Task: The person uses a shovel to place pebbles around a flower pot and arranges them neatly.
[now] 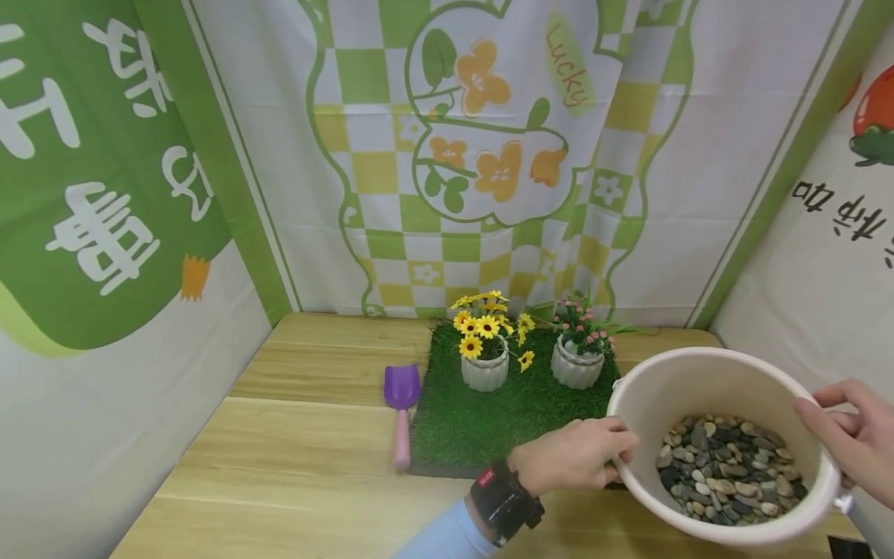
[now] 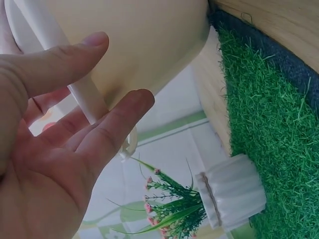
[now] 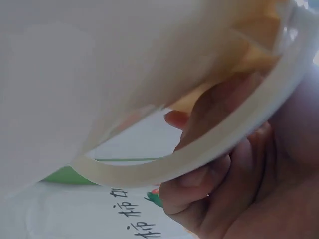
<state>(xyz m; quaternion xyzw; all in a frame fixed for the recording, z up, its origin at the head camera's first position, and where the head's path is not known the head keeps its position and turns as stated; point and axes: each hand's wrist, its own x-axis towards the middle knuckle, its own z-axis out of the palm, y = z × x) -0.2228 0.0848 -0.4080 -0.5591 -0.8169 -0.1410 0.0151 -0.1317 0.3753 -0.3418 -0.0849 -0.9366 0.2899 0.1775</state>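
Observation:
A cream-coloured bucket (image 1: 698, 373) stands at the right of the table, with a bed of grey, brown and white pebbles (image 1: 733, 470) inside. At its left rim my left hand (image 1: 583, 454) pinches the edge, fingers and thumb on either side. My right hand (image 1: 855, 427) holds the opposite side, thumb over the rim. In the right wrist view, fingers of that hand curl round the bucket's curved handle (image 3: 199, 159). The left wrist view shows the bucket's outer wall (image 2: 149, 40) close beyond the left hand's fingertips.
A green turf mat (image 1: 482, 427) lies left of the bucket. On it stand a white pot of yellow flowers (image 1: 485, 369) and a white pot of pink flowers (image 1: 576, 365). A purple shovel with a pink handle (image 1: 401, 396) lies along the mat's left edge. Printed curtains (image 1: 335, 155) enclose the table.

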